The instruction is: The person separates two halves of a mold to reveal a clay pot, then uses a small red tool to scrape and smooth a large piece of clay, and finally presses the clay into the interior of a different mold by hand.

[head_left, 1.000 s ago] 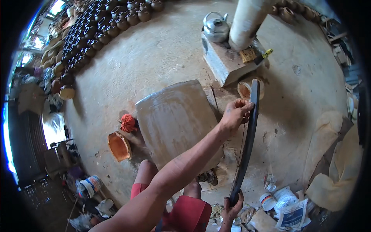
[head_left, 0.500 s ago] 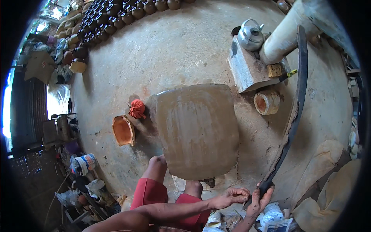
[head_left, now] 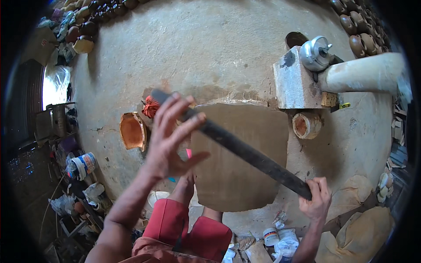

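A long, dark, narrow strip [head_left: 245, 153] slants over a flat, roughly rectangular brown slab, wet clay by its look [head_left: 232, 184]. My right hand [head_left: 315, 199] is closed around the strip's near right end. At its far left end is my left hand [head_left: 169, 136], fingers spread and the thumb apart. The fingertips overlap the strip; whether they touch it I cannot tell. Left of the slab lie a tied red cloth bundle [head_left: 150, 107] and a broken-edged piece of pottery with an orange inside [head_left: 132, 130].
A pale block [head_left: 289, 81] stands at the far right with a metal kettle [head_left: 315, 53] and a thick pale post [head_left: 364, 72] beside it. A short hollow cylinder [head_left: 307, 126] sits nearer. Several round pots [head_left: 357, 44] line the far right; tan cloth [head_left: 357, 236] lies near right.
The strip has swung from upright on the right to slanting across the slab. My left hand has moved from beside my right hand to the strip's far end, its fingers now spread.
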